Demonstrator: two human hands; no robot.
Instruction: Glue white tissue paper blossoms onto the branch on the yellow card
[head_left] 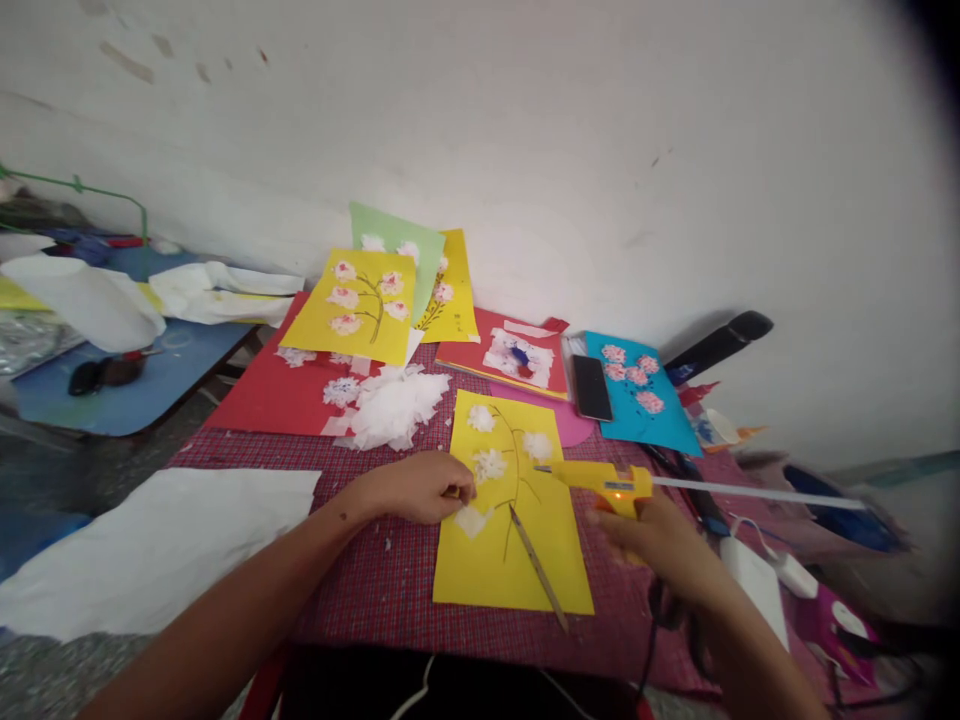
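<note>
My right hand [667, 545] is wrapped round the grip of a yellow hot glue gun [611, 478]. Its nozzle points left over a yellow sheet of paper [517, 575], and a long white glue stick [757, 492] sticks out of its back. Brown branch lines and white tissue flowers [490, 464] are on this sheet. At the sheet's left edge, my left hand [431, 487] is closed with its fingertips pinched; what they hold, if anything, is hidden. Just below those fingertips lie small white tissue squares [472, 520]. A thin stick [538, 568] rests slantwise on the sheet's lower half.
Behind my left hand is a pile of white tissue pieces [397, 405]. Yellow flower pictures [311, 325] lean near the wall. A phone [592, 388] lies beside a blue flower picture [660, 425]. White paper [165, 540] covers the left side; a power strip [754, 590] sits at right.
</note>
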